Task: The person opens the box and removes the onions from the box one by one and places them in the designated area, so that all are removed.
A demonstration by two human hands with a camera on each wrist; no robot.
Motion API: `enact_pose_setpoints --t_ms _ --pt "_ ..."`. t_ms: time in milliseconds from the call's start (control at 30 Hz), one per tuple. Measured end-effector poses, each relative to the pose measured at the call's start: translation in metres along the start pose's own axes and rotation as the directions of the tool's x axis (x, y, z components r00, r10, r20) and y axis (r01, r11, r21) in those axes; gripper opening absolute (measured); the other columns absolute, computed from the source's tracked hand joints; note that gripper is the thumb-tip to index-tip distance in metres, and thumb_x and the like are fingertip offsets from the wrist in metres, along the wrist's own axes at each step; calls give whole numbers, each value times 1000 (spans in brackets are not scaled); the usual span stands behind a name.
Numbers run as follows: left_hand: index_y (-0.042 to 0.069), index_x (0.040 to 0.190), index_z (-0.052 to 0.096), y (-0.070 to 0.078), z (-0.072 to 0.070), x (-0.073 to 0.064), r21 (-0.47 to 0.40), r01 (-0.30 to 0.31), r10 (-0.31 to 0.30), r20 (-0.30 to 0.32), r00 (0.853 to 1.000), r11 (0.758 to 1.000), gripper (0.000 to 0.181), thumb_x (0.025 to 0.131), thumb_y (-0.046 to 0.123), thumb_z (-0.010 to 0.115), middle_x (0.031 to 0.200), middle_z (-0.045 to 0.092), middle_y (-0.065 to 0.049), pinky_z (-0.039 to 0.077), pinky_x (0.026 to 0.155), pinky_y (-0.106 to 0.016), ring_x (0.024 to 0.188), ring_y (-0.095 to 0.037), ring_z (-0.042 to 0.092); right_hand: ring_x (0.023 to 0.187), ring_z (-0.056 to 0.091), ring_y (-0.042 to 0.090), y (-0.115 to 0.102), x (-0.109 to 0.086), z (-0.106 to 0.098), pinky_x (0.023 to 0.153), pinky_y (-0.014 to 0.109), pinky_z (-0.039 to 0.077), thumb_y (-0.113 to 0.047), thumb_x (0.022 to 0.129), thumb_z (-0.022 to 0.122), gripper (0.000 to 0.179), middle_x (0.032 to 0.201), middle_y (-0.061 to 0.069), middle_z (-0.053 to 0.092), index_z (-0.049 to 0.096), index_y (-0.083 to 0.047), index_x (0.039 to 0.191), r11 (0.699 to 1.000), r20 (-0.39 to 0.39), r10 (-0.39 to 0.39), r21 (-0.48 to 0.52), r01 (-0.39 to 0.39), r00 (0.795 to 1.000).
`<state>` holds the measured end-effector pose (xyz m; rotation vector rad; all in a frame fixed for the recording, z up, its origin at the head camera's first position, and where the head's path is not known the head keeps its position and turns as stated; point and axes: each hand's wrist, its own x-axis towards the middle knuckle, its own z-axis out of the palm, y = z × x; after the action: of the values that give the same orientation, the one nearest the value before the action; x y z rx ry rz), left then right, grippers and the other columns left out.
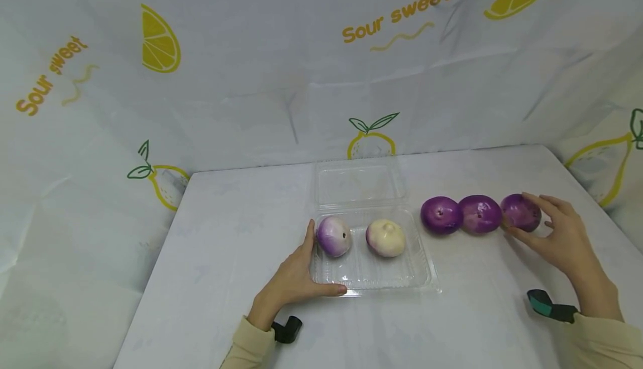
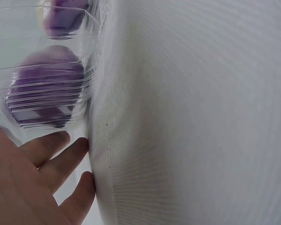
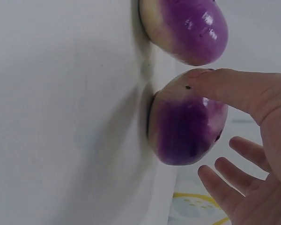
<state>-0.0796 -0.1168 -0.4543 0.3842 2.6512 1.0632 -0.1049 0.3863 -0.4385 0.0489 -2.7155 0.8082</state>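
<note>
- Clear box (image 1: 359, 268) is sitting with its lid (image 1: 359, 185) flipped open behind, holding a purple-white veggie (image 1: 334, 236) at its left and a cream-topped veggie (image 1: 385, 238) towards its right.
- Left hand (image 1: 297, 276) is touching the box's left front corner, fingers and thumb spread wide.
- Right hand (image 1: 561, 240) is pinching the farthest purple veggie (image 1: 519, 212) right of the box; the middle purple veggie (image 1: 480, 214) and nearest purple veggie (image 1: 441, 215) are lying between.
- Right wrist cam's catching its pale underside, which the head view's hiding.
</note>
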Motion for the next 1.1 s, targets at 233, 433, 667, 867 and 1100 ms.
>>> enact_pose_setpoints --t_ms 233,433,667,867,1100 --pt "28 164 -11 0 0 0 0 1 -1 1 1000 1000 146 63 73 84 172 17 -9 36 122 -56 155 -34 29 127 39 62 -20 0 -5 100 31 47 -6 75 89 79 144 42 41 53 0 145 1000 -15 0 1 0 1000" --pt "27 164 -11 1 0 0 -11 5 -5 3 1000 1000 146 63 73 85 172 17 -7 36 122 -56 155 -33 30 134 36 63 -49 0 -7 115 81 16 3 74 86 74 142 41 46 56 1 142 993 -63 -81 83 86 995" --pt "27 164 -11 1 -1 0 -5 7 -7 4 1000 1000 147 63 73 84 173 15 -7 35 122 -56 155 -32 29 123 47 59 -85 1 3 111 80 26 4 63 91 74 133 35 57 66 -1 132 958 -120 -240 131 255 963" --pt "28 164 -11 1 -1 1 0 7 -7 2 1000 1000 146 63 75 83 172 17 -8 36 121 -57 155 -34 31 120 54 50 -115 -3 15 117 14 31 3 57 93 78 133 28 60 69 -7 130 931 -119 -336 109 349 934" --pt "27 164 -11 1 0 0 3 7 -7 5 1000 1000 147 63 74 84 172 17 -8 36 122 -56 155 -33 30 119 54 45 -139 -7 31 114 4 20 -1 57 94 72 130 25 63 70 -3 125 886 -103 -442 107 451 891"
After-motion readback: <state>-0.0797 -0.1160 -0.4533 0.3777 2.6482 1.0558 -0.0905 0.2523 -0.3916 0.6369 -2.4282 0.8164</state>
